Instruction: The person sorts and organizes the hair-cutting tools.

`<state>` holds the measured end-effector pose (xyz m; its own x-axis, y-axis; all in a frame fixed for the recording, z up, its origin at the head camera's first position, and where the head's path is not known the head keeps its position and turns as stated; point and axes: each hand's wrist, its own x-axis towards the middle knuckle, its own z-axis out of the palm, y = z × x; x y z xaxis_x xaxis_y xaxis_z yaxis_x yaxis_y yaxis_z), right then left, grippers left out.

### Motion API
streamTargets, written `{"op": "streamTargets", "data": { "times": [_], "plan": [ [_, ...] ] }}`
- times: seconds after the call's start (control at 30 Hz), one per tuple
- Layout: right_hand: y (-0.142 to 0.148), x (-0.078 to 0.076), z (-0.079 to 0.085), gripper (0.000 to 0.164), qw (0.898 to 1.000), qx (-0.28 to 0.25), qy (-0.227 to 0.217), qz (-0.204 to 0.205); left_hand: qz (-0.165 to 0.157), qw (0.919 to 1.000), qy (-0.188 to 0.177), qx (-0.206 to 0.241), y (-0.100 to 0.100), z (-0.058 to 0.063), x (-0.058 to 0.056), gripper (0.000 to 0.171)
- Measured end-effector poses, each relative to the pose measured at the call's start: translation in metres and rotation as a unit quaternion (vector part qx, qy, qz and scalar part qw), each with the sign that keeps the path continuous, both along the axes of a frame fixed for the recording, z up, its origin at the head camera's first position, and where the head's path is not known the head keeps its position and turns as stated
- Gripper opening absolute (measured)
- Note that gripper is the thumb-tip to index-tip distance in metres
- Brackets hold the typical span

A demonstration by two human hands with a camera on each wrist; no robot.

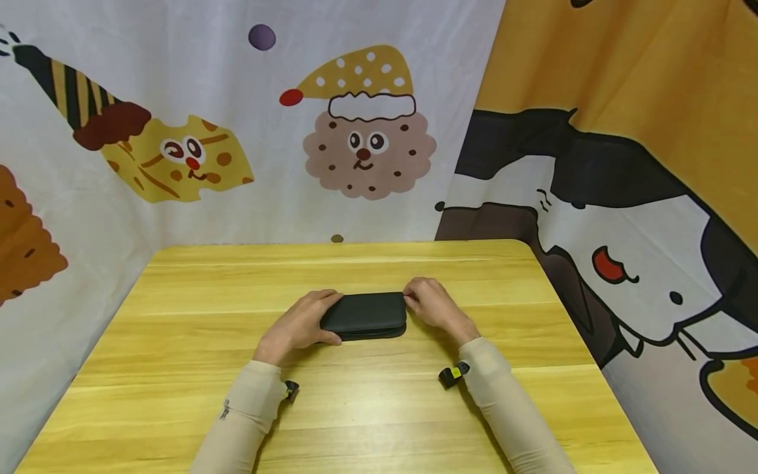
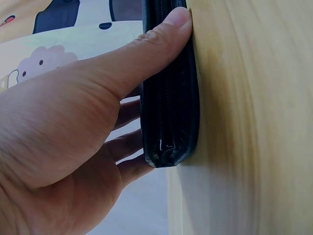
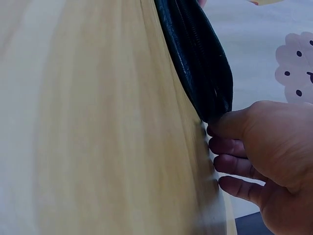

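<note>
A black zip-around wallet (image 1: 364,315) lies flat near the middle of the wooden table. My left hand (image 1: 304,319) grips its left end, the thumb along the front zip edge and the fingers behind. In the left wrist view the wallet's zip (image 2: 165,103) runs along this edge, with a bit of metal at its near end. At the far right corner, my right hand (image 1: 433,304) pinches between thumb and forefinger, its other fingers curled beside the tabletop. Those fingertips hide whatever small part they hold there; the corner (image 3: 215,105) narrows into the pinch in the right wrist view.
The wooden table (image 1: 367,408) extends around both hands, its far edge against a hanging cloth (image 1: 201,39) with cartoon prints. Another printed cloth (image 1: 628,85) hangs along the right side. Small black cameras (image 1: 453,375) sit at both wrists.
</note>
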<state>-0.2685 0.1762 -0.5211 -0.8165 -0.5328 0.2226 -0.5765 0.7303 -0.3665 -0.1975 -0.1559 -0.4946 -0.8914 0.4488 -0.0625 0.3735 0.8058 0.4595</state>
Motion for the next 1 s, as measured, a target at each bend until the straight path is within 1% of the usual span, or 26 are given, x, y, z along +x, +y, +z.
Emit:
{"op": "streamTargets", "data": {
  "times": [0.13,0.37,0.7,0.87,1.0],
  "plan": [
    [-0.001,0.0,0.001,0.007,1.0,0.013,-0.002,-0.002,-0.001,1.0,0.005,0.002,0.0,0.0,0.0,0.099],
    [0.0,0.003,0.002,0.008,1.0,0.013,-0.009,0.014,0.004,0.9999,0.011,0.006,-0.001,0.0,0.0,0.099],
    [0.003,0.005,0.005,0.01,1.0,0.007,0.007,0.026,0.006,0.9999,0.009,0.008,0.0,-0.002,-0.002,0.099],
    [0.008,0.007,0.006,0.008,0.999,0.004,0.014,0.029,0.01,0.9999,0.006,0.007,0.0,-0.001,-0.001,0.099],
    [0.012,0.011,0.007,0.009,0.999,0.003,0.018,0.035,0.01,0.9999,0.009,0.003,0.0,-0.001,-0.001,0.099]
  ]
}}
